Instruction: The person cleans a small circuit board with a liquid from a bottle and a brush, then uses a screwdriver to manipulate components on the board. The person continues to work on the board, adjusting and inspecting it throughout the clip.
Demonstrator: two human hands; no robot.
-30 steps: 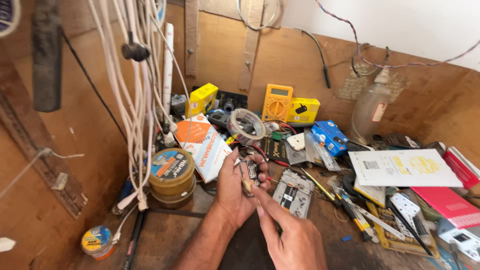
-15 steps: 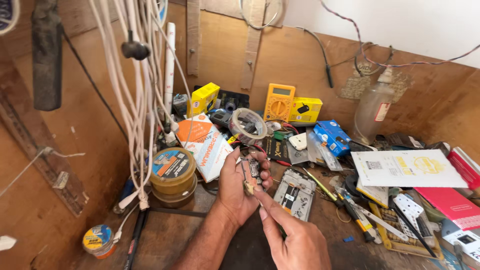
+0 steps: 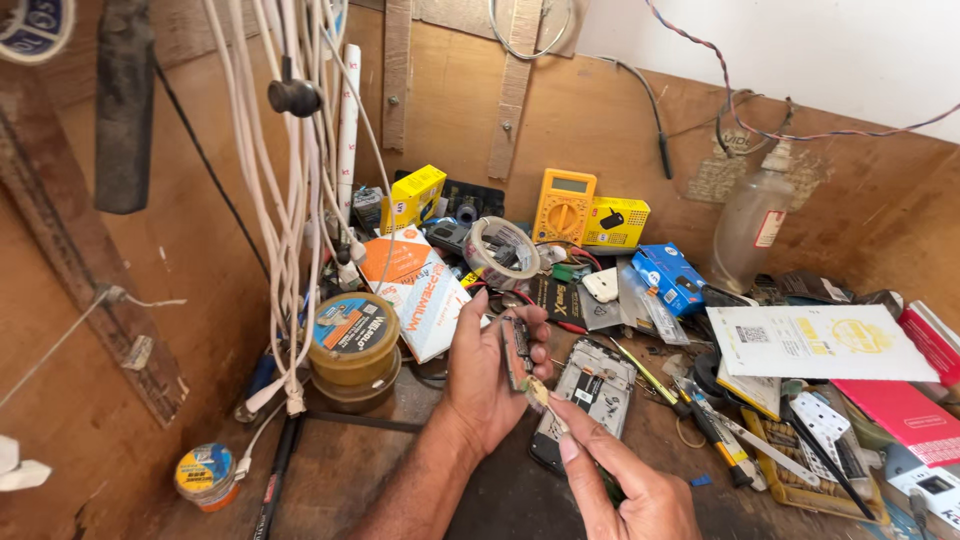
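Taking the opened phone frame point(image 3: 590, 395) as landmark: the dark bench in front of it, toward the person, lies open. To its left, stacked round tins point(image 3: 352, 350) and hanging white cables point(image 3: 290, 230) block passage. Behind it, a tape roll point(image 3: 503, 252), a yellow multimeter point(image 3: 563, 206) and small boxes crowd the way. To its right, screwdrivers point(image 3: 715, 435) and papers point(image 3: 815, 342) cover the surface.

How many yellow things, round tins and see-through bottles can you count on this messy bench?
Yellow things: 3, a box, a meter and another box
Round tins: 2, a big one and a small one
Clear bottles: 1
Total: 6
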